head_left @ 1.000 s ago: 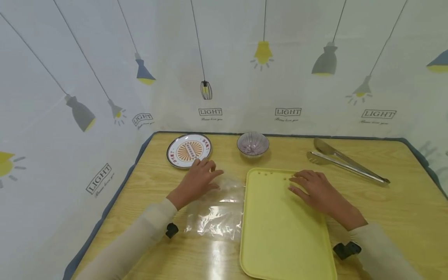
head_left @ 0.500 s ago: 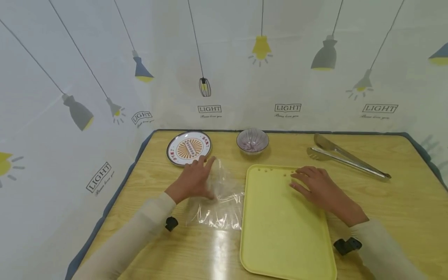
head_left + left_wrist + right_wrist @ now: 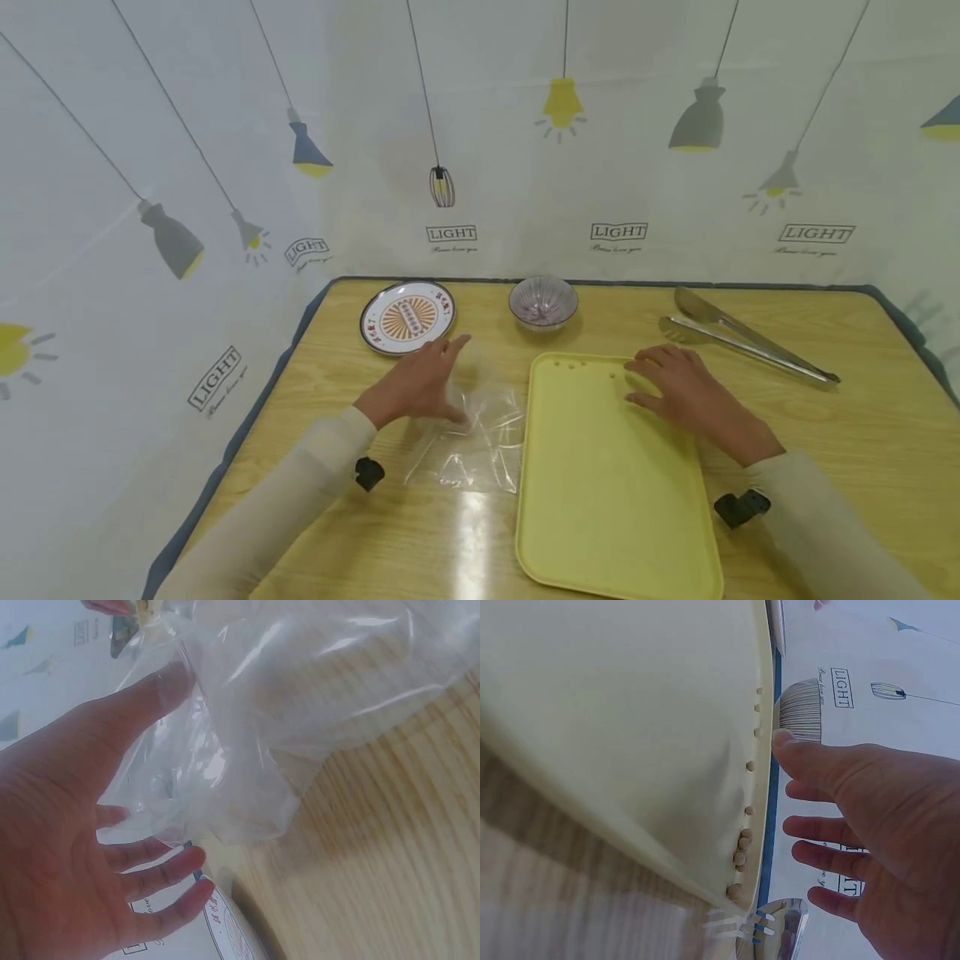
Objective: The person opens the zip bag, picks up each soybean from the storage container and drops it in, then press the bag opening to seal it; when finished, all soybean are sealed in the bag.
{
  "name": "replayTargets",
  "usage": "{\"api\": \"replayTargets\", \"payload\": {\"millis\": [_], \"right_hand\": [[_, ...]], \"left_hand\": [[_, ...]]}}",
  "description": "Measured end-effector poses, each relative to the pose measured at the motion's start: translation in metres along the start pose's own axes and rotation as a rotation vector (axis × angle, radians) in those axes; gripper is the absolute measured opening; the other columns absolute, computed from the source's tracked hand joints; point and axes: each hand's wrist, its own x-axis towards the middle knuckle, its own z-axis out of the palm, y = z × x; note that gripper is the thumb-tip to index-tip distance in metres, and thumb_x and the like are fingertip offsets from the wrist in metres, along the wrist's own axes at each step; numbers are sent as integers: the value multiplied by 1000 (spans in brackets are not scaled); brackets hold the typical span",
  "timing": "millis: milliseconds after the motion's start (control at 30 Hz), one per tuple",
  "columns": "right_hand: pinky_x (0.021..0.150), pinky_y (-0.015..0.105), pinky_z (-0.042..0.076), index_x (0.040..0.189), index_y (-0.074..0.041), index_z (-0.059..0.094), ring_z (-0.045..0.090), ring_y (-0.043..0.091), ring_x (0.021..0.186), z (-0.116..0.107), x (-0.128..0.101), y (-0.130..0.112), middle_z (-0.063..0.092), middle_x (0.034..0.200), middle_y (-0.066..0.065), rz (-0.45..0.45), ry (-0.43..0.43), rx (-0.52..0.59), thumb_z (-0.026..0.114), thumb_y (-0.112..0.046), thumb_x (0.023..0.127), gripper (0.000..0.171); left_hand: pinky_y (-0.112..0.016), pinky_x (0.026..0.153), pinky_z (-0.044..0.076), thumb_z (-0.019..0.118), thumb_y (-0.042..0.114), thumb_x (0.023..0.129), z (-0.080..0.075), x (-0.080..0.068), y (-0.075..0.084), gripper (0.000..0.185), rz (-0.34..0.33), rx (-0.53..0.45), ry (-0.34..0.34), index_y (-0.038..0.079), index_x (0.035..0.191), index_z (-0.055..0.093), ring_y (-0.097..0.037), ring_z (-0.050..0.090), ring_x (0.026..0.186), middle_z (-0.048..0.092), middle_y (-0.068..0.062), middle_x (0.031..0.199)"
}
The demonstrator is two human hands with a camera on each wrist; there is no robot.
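My left hand (image 3: 416, 383) has its thumb and fingers spread apart at a clear plastic bag (image 3: 483, 442) on the table. In the left wrist view, the bag's thin film (image 3: 255, 750) stretches around the thumb, and the other fingers extend loosely behind it. Over the far right corner of the yellow tray (image 3: 615, 492) hovers my right hand (image 3: 678, 387), fingers slightly bent and holding nothing. Small round tan balls, like dried beans (image 3: 744, 844), lie in a line along the tray's far rim; my right hand partly covers that end in the head view.
A patterned plate (image 3: 408, 317) lies beyond my left hand. Behind the tray stands a striped bowl (image 3: 543, 304). Metal tongs (image 3: 780, 347) rest at the back right. A wall sheet printed with lamps (image 3: 450, 242) borders the table's far and left sides.
My left thumb and fingers have spread apart, drawing up the upper end of the bag, whose creases have shifted. My right hand has barely moved.
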Motion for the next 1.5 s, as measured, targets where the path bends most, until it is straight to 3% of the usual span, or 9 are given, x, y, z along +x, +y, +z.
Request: {"api": "replayTargets", "payload": {"millis": [167,333,533,700,933,1200,1500], "right_hand": [[98,64,44,124,-4,69,59,39,116,1,15,3,67,119,17,-22,-15,-33,78,-23,88,42],[89,57,51,117,-4,72,61,35,105,5,26,3,69,109,13,-78,-2,-36,81,-17,85,36],[80,52,51,107,-4,75,62,33,98,13,34,3,70,101,11,-115,9,-55,81,-10,84,25],[68,39,46,91,-9,73,60,27,86,19,41,3,68,90,6,-163,21,-94,77,-5,86,7],[64,31,32,79,-13,65,51,20,74,20,47,-1,59,77,1,-154,-13,-136,72,-5,91,16],[64,30,30,77,-14,64,48,17,71,17,47,-4,58,75,-1,-160,-19,-148,74,-6,89,18],[69,43,46,84,-13,71,58,23,78,-1,65,-19,66,82,3,-194,24,-149,81,-6,83,13]], "left_hand": [[-46,98,55,90,56,66,-2,-1,-1,124,4,-74,14,9,160,24,-31,58,118,48,-20,139],[-45,96,56,90,57,65,-1,-2,-6,125,10,-112,32,15,161,22,-31,56,116,46,-19,138],[-42,88,57,90,54,67,0,-2,-13,123,14,-201,23,16,161,21,-24,58,98,45,-17,131],[-41,89,56,89,51,70,0,-5,-17,122,3,-293,10,17,162,17,-22,56,97,43,-15,130],[-42,93,55,89,52,70,2,-4,-20,123,-6,-340,15,21,162,14,-23,55,103,41,-13,131],[-45,95,55,90,52,68,3,-5,-17,125,-18,-346,13,20,162,15,-25,56,103,41,-16,131],[-46,96,55,87,55,70,2,-3,-16,123,-15,-315,-3,21,162,14,-27,58,105,39,-17,136]]}}
